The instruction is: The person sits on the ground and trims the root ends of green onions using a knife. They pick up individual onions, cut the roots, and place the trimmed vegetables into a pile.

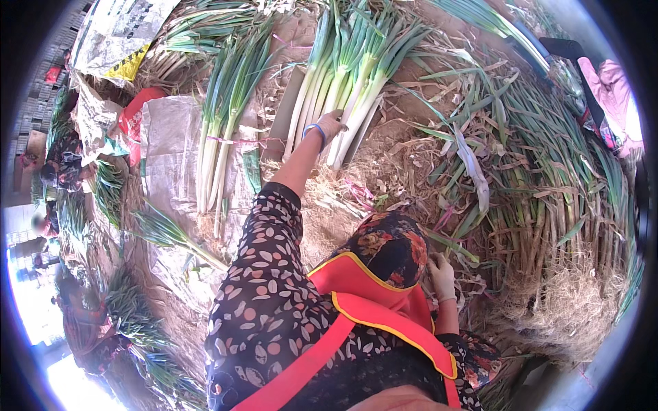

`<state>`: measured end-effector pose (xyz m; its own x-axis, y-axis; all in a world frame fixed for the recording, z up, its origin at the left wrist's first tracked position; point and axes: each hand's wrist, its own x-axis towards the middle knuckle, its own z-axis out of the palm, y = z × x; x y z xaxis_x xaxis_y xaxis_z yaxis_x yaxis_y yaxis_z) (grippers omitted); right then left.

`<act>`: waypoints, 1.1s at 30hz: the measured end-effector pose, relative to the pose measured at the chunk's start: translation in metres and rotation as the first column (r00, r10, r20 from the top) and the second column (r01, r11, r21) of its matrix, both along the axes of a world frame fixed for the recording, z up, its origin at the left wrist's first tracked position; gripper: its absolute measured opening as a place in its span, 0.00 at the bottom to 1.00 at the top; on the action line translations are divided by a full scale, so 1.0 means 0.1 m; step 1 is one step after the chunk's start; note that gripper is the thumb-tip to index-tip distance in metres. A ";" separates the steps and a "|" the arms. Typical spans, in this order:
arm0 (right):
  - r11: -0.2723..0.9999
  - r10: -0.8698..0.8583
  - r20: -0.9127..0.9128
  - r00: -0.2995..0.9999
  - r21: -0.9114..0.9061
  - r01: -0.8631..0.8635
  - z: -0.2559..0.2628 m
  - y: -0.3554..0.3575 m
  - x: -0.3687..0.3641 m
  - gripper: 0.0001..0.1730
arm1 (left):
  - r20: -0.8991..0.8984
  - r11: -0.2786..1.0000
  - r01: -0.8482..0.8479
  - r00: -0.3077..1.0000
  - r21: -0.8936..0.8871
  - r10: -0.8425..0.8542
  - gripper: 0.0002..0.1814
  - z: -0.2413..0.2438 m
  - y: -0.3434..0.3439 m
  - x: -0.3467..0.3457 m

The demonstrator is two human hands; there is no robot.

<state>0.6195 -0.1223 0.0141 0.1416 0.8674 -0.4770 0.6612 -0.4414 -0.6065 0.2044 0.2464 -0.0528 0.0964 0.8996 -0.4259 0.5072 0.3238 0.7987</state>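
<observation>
My left hand (330, 126), in a pale glove with a blue band at the wrist, reaches forward onto a pile of trimmed scallions (354, 87) with white stalks and green tops. Its fingers touch the white stalks; whether they grip one is unclear. The pile lies over a flat board (284, 115), whose edge shows at the left. My right hand (441, 277), also gloved, is low beside my knee in flowered cloth, its fingers bent. Leaf scraps lie near it, and I cannot make out anything held there.
Left of the pile lies a scallion bundle (218, 138) tied with pink string, on a woven sack (172, 149). Untrimmed scallions with matted roots (560, 303) heap at the right. Peeled leaves (406, 154) litter the ground. Other people (87, 323) sit at the far left.
</observation>
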 end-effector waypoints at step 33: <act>0.958 -0.213 0.258 0.942 0.245 0.150 0.72 0.61 1.22 0.21 | -0.396 0.913 0.306 0.899 0.270 -0.184 0.28 0.36 -0.15 0.45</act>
<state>0.7411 -0.0610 0.0859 0.4059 0.8924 -0.1970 0.7387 -0.4473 -0.5042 0.2499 0.2310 -0.0165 0.2294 0.9586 -0.1687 0.8045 -0.0892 0.5872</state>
